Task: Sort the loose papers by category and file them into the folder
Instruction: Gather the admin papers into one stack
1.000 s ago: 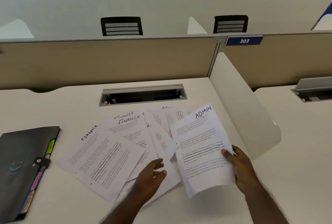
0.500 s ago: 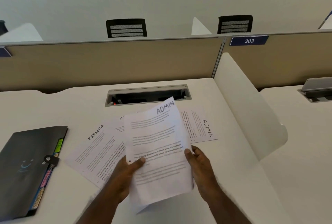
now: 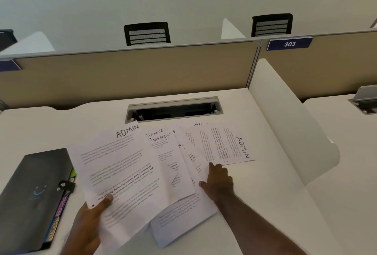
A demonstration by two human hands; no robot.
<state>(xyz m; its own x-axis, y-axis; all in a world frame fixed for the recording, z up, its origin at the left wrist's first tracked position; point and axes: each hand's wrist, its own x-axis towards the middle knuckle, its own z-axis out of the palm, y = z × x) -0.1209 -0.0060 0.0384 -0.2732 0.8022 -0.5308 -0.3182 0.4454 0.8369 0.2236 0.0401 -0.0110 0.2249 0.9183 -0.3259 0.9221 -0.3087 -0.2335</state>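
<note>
Two hands work the papers, taken here from the folder (image 3: 34, 195) at the tabletop's (image 3: 61, 124) left edge. Just right of it, the left hand (image 3: 87, 224) pinches one ADMIN sheet (image 3: 120, 175) by its lower left corner, thumb on top. Farther right lie FINANCE sheets (image 3: 165, 152), then the right hand (image 3: 219, 182), fingers spread flat, touching a sideways ADMIN sheet (image 3: 226, 144), long axis running left-right. That hand is nearer it. Beyond stand a beige partition (image 3: 130, 71) and chairs (image 3: 147, 33).
</note>
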